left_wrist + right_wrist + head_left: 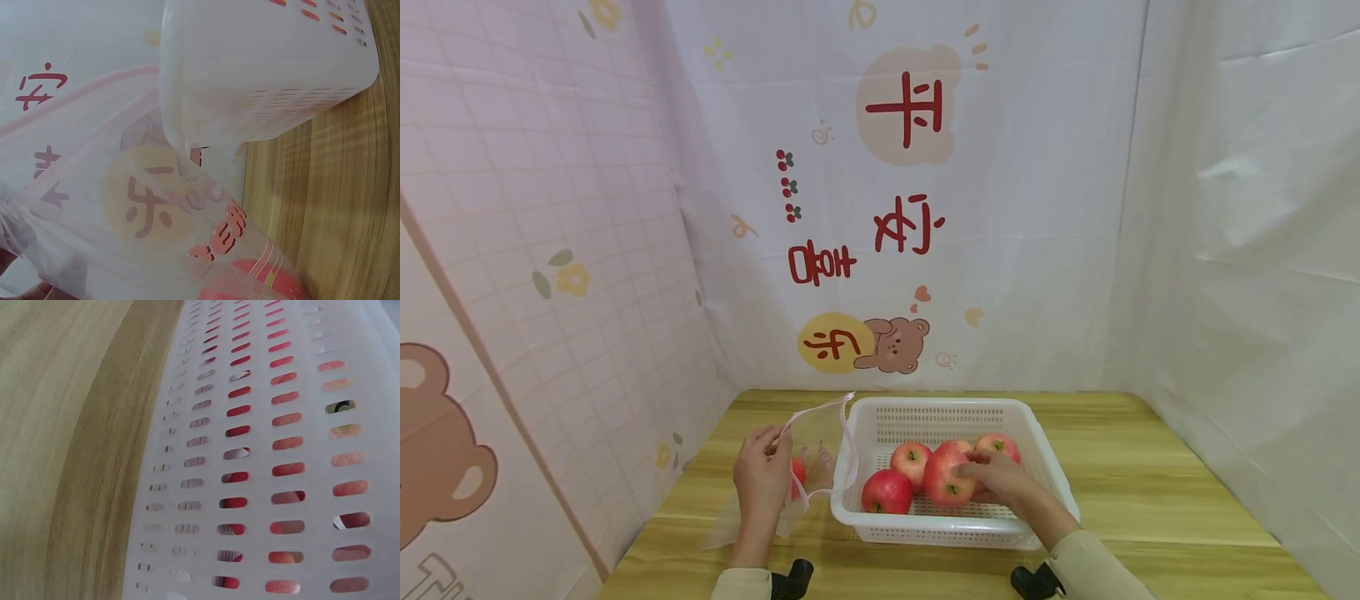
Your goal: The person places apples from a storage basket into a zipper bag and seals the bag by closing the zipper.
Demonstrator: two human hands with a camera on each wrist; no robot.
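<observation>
At the left, my left hand [762,471] pinches the edge of a clear plastic bag [816,429] with a pink rim, its mouth spread beside the basket. A red apple [284,281] lies low inside the bag, partly covered by that hand in the head view. My right hand [1003,479] reaches over the near side of the white basket [947,533] and grips a large red apple [943,479]. Around it in the basket sit a darker red apple [886,492], a paler one [910,460] and another apple [1000,444] behind the hand.
The slotted basket stands on a wood-grain table [1157,492], its left rim close against the bag's mouth. Printed white cloth [1030,208] hangs behind the table and along both sides. A black strap part [1036,581] sits at my right wrist.
</observation>
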